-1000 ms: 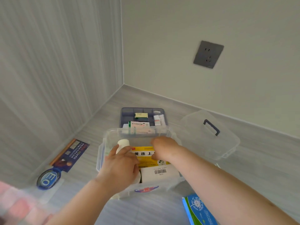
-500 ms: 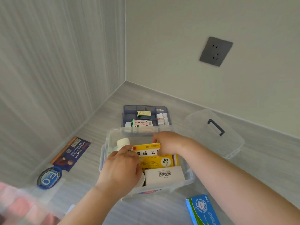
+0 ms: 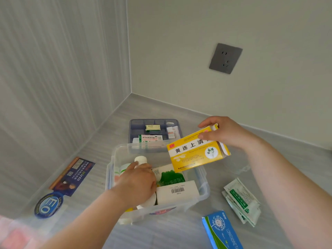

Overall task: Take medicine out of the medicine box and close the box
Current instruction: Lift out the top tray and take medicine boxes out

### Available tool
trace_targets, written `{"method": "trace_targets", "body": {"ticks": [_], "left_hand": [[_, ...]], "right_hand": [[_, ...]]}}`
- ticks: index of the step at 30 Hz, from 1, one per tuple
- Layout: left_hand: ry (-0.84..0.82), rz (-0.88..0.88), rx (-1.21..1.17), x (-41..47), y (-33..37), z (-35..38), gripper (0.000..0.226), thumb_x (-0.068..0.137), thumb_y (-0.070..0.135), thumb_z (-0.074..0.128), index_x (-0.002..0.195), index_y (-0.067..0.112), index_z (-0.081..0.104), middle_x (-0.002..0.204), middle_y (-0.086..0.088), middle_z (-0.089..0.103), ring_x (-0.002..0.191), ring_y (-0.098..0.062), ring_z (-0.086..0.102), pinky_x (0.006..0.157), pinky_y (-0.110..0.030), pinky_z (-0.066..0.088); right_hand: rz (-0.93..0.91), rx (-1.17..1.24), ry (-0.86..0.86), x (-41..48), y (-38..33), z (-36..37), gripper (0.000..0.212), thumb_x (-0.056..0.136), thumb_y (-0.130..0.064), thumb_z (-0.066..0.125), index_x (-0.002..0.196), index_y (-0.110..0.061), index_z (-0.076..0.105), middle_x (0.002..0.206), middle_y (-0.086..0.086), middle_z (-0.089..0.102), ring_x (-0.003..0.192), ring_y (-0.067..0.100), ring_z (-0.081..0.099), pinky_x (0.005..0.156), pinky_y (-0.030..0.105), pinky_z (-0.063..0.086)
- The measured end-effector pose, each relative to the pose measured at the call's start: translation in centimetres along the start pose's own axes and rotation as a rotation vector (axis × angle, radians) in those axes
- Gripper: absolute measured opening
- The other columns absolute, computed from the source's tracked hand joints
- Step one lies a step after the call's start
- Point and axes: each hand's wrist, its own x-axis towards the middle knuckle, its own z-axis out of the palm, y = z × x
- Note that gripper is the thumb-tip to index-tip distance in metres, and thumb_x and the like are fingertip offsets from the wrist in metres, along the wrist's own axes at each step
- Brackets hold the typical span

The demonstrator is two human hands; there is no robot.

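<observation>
The clear plastic medicine box [image 3: 108, 169] stands open on the grey floor. My right hand [image 3: 229, 133] grips a yellow medicine carton [image 3: 194, 154] by its top edge and holds it tilted above the box's far right corner. My left hand [image 3: 138, 184] reaches down into the box with curled fingers resting on the contents, beside a white bottle [image 3: 141, 159]. A green and white carton [image 3: 171, 177] and a white carton with a barcode [image 3: 177, 194] lie inside. The clear lid [image 3: 239, 163] lies to the right, mostly hidden behind my right arm.
A blue divided tray [image 3: 136, 125] with small packets sits behind the box. Green sachets [image 3: 242, 200] and a blue carton [image 3: 221, 230] lie on the floor at right. A dark leaflet [image 3: 73, 175] and a round blue sticker [image 3: 48, 205] lie at left. Walls meet close behind.
My right hand has lifted the yellow carton out of the box and carried it up and to the right. My left hand has stayed inside the box.
</observation>
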Motion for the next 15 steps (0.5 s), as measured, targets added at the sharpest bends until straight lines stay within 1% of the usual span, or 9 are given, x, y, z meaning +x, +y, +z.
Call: {"method": "trace_targets", "body": {"ticks": [2,5,8,9,11,13,15], "left_hand": [[-0.021,0.033,-0.048,0.6,0.0,0.1,0.035,0.094,0.024,0.028,0.114,0.023,0.056,0.132,0.006,0.051,0.134,-0.010,0.025,0.114,-0.033,0.012],[0.057,0.033,-0.282,0.9,-0.2,0.2,0.034,0.093,0.017,0.034,0.119,0.026,0.054,0.130,0.005,0.053,0.122,-0.014,0.043,0.106,-0.025,0.028],[0.231,-0.037,-0.467,0.7,-0.4,-0.3,0.032,0.093,0.013,0.038,0.119,0.023,0.054,0.130,0.004,0.054,0.117,-0.014,0.049,0.097,-0.018,0.034],[0.289,-0.067,-0.520,0.5,-0.3,-0.5,0.032,0.093,0.013,0.039,0.120,0.023,0.053,0.130,0.004,0.054,0.117,-0.015,0.049,0.095,-0.018,0.035],[0.406,-0.104,-0.607,-0.2,0.1,-1.2,0.032,0.092,0.014,0.043,0.121,0.024,0.052,0.131,0.002,0.053,0.117,-0.016,0.049,0.093,-0.019,0.037],[0.544,-0.083,-0.628,-1.0,1.0,-2.1,0.034,0.089,0.015,0.051,0.122,0.023,0.052,0.131,0.001,0.055,0.117,-0.015,0.050,0.089,-0.020,0.036],[0.682,0.018,-0.585,-2.0,2.6,-3.2,0.041,0.081,0.018,0.064,0.121,0.021,0.053,0.126,-0.001,0.059,0.113,-0.011,0.049,0.089,-0.022,0.034]], "right_hand": [[0.031,0.085,0.034,-0.9,0.7,-0.4,0.024,0.073,-0.009,0.070,0.095,-0.016,0.063,0.077,-0.006,0.055,0.065,0.005,0.052,0.046,-0.002,0.036],[0.073,0.212,0.076,-2.1,1.7,-0.6,0.021,0.074,-0.008,0.069,0.086,-0.022,0.059,0.074,-0.002,0.056,0.057,0.006,0.056,0.043,0.002,0.042],[0.097,0.310,0.131,-3.2,2.6,-0.8,0.020,0.075,-0.009,0.069,0.081,-0.026,0.059,0.075,-0.001,0.058,0.047,0.000,0.059,0.043,0.007,0.047],[0.100,0.331,0.151,-3.6,2.8,-0.9,0.020,0.075,-0.010,0.069,0.080,-0.027,0.059,0.074,-0.001,0.058,0.047,0.000,0.059,0.043,0.008,0.048],[0.100,0.359,0.190,-4.4,3.2,-0.9,0.021,0.075,-0.010,0.068,0.077,-0.029,0.059,0.074,-0.003,0.060,0.054,0.004,0.061,0.047,0.012,0.050],[0.095,0.401,0.214,-5.3,3.3,-0.9,0.022,0.074,-0.010,0.069,0.074,-0.030,0.059,0.076,-0.006,0.060,0.060,0.008,0.061,0.055,0.019,0.052],[0.073,0.417,0.217,-6.3,3.2,-0.6,0.022,0.073,-0.012,0.070,0.071,-0.031,0.059,0.075,-0.005,0.061,0.057,0.005,0.062,0.056,0.020,0.052]]}}
